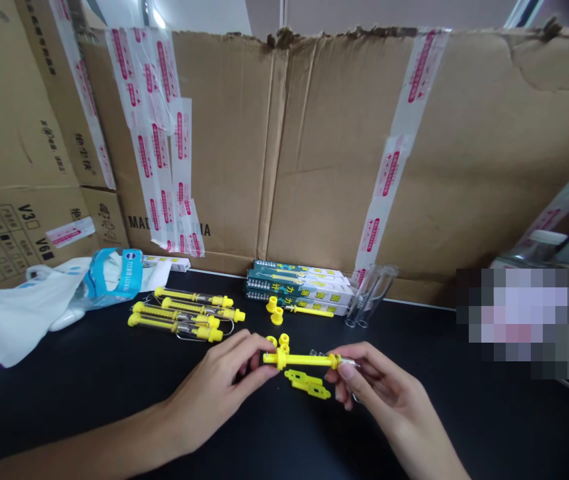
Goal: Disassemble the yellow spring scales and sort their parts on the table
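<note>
From the head view, I see the person holding a thin yellow rod (309,361) crosswise over the black table (274,443), so the rod lies right between the two hands. The left hand (229,375) has thumb and forefinger closed about the rod's left end, touching it beside a wide yellow collar (281,359). The right hand (383,387) pinches the opposite end, its thumb laid along a shiny piece at the tip; the other fingers curl underneath.

Just nearer the person than the rod, two flat yellow plates (309,385) lie on the table, one partly over the other. Just beyond the rod's left end sit a few small yellow caps (284,339), partly hidden by it. Farther beyond it are two flanged yellow pieces (275,311) and a second yellow rod (314,311), lying in front of a stack of green and white boxes (304,288).

Beyond the rod to the right, clear tubes (371,297) stand beside those boxes. Well to the left of the rod lie four yellow spring gauges (184,315) with wire hooks, and past them a white and blue plastic bag (114,277). A tall cardboard wall (334,147) rises behind everything.
</note>
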Demonstrator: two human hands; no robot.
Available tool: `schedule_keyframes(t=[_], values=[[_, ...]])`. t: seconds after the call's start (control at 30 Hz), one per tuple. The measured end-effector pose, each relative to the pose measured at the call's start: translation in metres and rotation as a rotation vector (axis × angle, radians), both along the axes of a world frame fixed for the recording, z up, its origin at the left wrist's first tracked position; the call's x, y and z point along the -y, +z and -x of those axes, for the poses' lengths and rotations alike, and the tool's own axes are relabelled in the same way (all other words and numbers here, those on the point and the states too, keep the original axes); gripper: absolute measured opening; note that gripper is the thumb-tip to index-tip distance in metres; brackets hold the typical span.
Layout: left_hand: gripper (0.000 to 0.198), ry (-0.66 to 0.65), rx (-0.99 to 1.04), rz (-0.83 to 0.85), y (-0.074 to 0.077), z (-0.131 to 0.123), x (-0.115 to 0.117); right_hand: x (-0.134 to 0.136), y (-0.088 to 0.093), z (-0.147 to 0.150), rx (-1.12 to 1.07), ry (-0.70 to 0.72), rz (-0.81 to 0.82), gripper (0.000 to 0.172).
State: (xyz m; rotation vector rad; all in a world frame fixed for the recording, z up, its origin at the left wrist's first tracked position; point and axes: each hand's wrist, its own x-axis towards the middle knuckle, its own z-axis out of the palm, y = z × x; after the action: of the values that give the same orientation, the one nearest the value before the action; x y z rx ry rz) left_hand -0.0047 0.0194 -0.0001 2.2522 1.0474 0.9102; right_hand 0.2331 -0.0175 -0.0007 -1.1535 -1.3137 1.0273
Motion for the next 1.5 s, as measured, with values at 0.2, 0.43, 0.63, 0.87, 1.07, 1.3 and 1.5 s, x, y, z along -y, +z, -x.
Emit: schedule_keyframes(t=[0.2, 0.43, 0.63, 0.87, 1.07, 1.3, 1.5], values=[[0.013, 0.002, 0.073, 0.043, 0.000, -0.001, -0.003, -0.001, 0.000, 0.000, -0.094, -0.010, 0.026, 0.034], [0.007, 0.023, 0.185, 0.352, 0.005, -0.002, -0.006, 0.003, -0.006, -0.001, 0.054, 0.138, 0.035, 0.035], [0.006, -0.018, 0.150, 0.355, 0.004, -0.003, -0.004, 0.009, -0.008, 0.002, 0.599, 0.111, -0.290, 0.014], [0.019, -0.072, 0.115, 0.228, 0.003, -0.002, -0.006, 0.011, -0.006, 0.001, 0.673, 0.079, -0.385, 0.016], [0.004, -0.109, 0.124, -0.040, -0.001, 0.000, -0.006, 0.014, -0.002, 0.004, 0.706, 0.153, -0.397, 0.024], [0.013, -0.161, 0.125, 0.219, 0.007, -0.003, -0.003, 0.012, -0.006, 0.002, 0.714, 0.115, -0.382, 0.020], [0.014, -0.177, 0.106, 0.374, 0.013, -0.001, -0.006, 0.010, -0.009, 0.001, 0.714, 0.066, -0.498, 0.012]])
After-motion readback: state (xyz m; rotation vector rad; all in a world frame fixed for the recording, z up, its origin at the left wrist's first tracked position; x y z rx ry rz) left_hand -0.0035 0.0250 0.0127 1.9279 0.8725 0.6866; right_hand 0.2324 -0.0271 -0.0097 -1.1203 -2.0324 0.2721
